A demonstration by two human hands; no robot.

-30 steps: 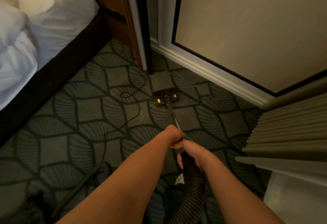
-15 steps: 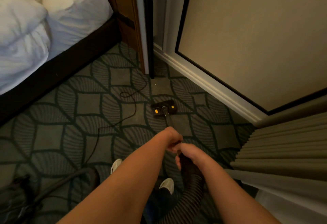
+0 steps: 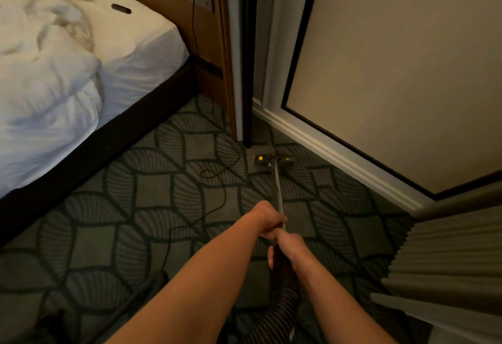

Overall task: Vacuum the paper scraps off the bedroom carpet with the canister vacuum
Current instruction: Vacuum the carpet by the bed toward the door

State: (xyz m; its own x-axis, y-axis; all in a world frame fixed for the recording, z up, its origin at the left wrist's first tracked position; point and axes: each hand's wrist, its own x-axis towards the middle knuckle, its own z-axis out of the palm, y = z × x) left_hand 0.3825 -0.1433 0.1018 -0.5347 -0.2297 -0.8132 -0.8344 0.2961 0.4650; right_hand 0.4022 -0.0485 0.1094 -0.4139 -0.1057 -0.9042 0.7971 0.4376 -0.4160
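Head view, hands: my left hand (image 3: pixel 269 218) is curled round the metal wand (image 3: pixel 277 183); my right hand (image 3: pixel 288 248), just behind it, grips the dark handle where the ribbed hose (image 3: pixel 279 313) joins.
Floor head (image 3: pixel 273 160): flat on the carpet (image 3: pixel 168 189), straight ahead of both hands, tucked in the corner by the skirting board (image 3: pixel 339 159).
Axis: the wand runs directly away from me; the left hand is nearer the head.
Scraps: I can make out none.
In the way: the power cord (image 3: pixel 217 180) loops just left of the head, so I judge a leftward sweep risks snagging it; bed (image 3: pixel 68 72) left, curtain (image 3: pixel 448 262) right.
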